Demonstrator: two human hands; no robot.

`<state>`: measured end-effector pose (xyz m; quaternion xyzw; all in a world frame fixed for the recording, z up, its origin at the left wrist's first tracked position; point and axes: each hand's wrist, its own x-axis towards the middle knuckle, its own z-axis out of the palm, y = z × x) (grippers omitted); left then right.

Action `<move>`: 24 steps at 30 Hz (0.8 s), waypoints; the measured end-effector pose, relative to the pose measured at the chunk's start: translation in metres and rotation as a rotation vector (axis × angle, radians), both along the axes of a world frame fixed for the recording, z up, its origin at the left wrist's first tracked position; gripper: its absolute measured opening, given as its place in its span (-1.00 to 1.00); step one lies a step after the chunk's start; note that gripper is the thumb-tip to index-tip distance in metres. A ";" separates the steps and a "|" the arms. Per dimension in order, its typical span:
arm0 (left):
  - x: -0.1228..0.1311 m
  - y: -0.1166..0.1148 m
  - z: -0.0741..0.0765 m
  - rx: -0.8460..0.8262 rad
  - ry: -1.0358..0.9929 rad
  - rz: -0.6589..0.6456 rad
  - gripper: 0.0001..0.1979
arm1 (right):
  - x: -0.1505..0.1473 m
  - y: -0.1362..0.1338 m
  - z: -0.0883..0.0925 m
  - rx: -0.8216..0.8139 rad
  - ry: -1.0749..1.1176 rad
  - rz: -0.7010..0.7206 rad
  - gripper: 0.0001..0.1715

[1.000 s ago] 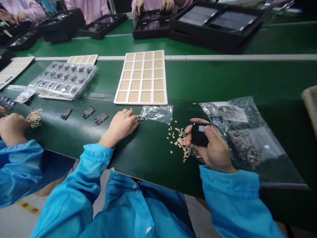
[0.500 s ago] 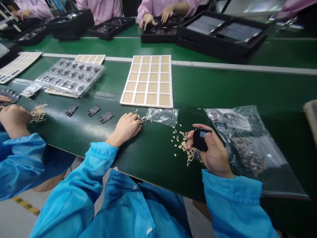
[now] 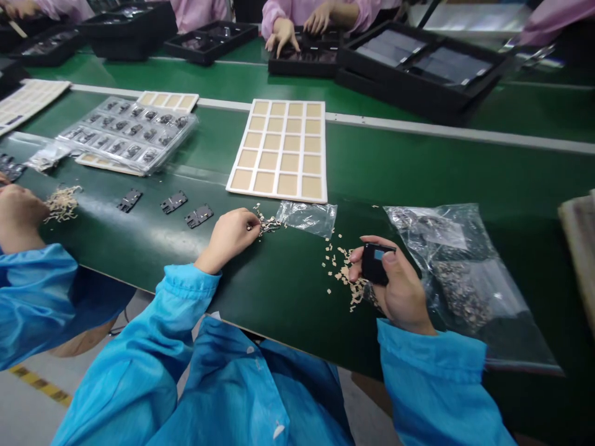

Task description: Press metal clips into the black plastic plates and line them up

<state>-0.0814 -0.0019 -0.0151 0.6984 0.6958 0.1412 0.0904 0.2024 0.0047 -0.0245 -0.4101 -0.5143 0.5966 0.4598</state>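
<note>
My right hand [image 3: 403, 296] is closed around a flat black part [image 3: 374, 265] with a small blue patch, held up above the green table. Beneath its fingers lie scattered beige bits [image 3: 344, 274]. My left hand [image 3: 232, 236] is at a small pile of dark and pale pieces [image 3: 268, 224], thumb and fingers pinched together; a tiny dark piece shows at the fingertips, too small to name. Left of that hand lie three black parts, the nearest being a flat black bracket [image 3: 199, 216]. A clear plastic bag [image 3: 307, 218] lies just right of the pile.
A white-framed tray with beige cells [image 3: 277, 145] lies ahead. Clear blister trays [image 3: 130, 133] are stacked to its left. A large bag of small parts [image 3: 460, 282] lies at right. A co-worker's hand [image 3: 21, 214] is at far left; black trays [image 3: 423, 68] stand across the table.
My left hand has drawn back slightly from the pile, its fingers now curled into a pinch. My right hand keeps hold of the black part. The view has shifted a little.
</note>
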 end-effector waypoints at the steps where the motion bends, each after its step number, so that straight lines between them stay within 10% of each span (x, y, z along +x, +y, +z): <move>1: -0.003 0.001 0.001 -0.016 -0.084 0.029 -0.82 | 0.000 0.000 0.000 0.003 -0.006 0.001 -0.54; 5: -0.013 0.001 0.006 -0.092 -0.424 0.115 -0.82 | -0.004 0.003 0.004 0.036 -0.034 0.008 -0.62; 10: 0.000 -0.008 0.007 0.051 -0.374 -0.063 -0.83 | -0.024 0.008 0.009 0.176 -0.179 0.095 -0.87; 19: 0.036 -0.021 0.011 -0.165 -0.356 -0.450 -0.88 | -0.044 -0.007 0.008 1.207 -0.925 0.206 -0.87; 24: 0.036 -0.021 0.013 -0.241 -0.604 -0.402 -0.89 | -0.045 -0.009 0.005 1.140 -0.930 0.245 -0.80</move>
